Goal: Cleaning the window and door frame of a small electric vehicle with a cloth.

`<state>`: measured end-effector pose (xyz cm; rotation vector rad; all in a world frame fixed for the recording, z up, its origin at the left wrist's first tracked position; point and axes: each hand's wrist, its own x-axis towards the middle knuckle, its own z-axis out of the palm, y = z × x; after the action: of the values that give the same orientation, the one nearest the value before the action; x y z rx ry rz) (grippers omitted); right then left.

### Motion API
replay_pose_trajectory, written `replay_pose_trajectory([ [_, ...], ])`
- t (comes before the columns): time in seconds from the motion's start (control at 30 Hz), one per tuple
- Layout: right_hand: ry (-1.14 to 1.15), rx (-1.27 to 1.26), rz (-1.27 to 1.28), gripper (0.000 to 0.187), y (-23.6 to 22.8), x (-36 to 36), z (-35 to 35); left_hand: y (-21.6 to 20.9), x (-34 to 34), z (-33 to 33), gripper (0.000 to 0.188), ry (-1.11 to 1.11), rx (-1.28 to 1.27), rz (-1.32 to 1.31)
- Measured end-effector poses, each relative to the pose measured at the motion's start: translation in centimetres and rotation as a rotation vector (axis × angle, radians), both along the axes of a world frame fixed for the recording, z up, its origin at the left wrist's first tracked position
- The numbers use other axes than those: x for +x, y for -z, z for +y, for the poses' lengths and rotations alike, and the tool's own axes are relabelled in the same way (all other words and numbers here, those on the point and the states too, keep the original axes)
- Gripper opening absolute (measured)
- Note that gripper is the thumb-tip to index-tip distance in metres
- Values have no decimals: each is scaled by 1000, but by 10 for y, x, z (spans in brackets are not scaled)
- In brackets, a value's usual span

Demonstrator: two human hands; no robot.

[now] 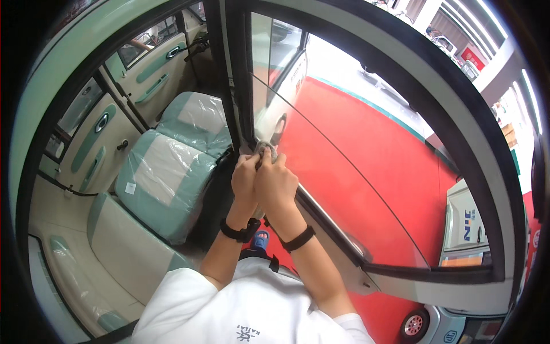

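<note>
A small grey-brown cloth [265, 148] is bunched at the lower corner of a car door's window, where the dark window frame [247, 123] meets the glass [344, 172]. My right hand [276, 182] is closed on this cloth, its index finger pressing into it. Close against it, my left hand [245, 179] is also closed, with its fingertips at the cloth's near left side and by the frame. The hands partly hide the cloth and the door edge under them. Each wrist wears a black band.
The open door [332, 221] extends right over a red floor [366, 149]. To the left, the cabin holds green-and-cream seats [166, 166] under clear plastic and a rear bench [123, 235]. A wheel [415, 325] of another vehicle shows at lower right. My blue shoe [260, 239] is below.
</note>
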<state>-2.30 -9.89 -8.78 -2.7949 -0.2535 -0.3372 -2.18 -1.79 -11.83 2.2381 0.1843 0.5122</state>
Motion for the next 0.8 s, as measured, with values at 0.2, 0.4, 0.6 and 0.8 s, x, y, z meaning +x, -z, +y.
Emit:
replay_pose_trajectory([
  [0.2,109,-2,237,48,-21,-66,-63,-7,-56,-49,25,173,79,221],
  [0.4,361,50,291,44,-31,-152,-137,-13,-122,-127,18,312,171,187],
  [0.6,526,80,193,43,-10,-233,-201,-9,-184,-194,24,447,248,-36],
  [0.8,481,164,2,46,0,-281,-233,-3,-218,-228,39,518,290,-74],
])
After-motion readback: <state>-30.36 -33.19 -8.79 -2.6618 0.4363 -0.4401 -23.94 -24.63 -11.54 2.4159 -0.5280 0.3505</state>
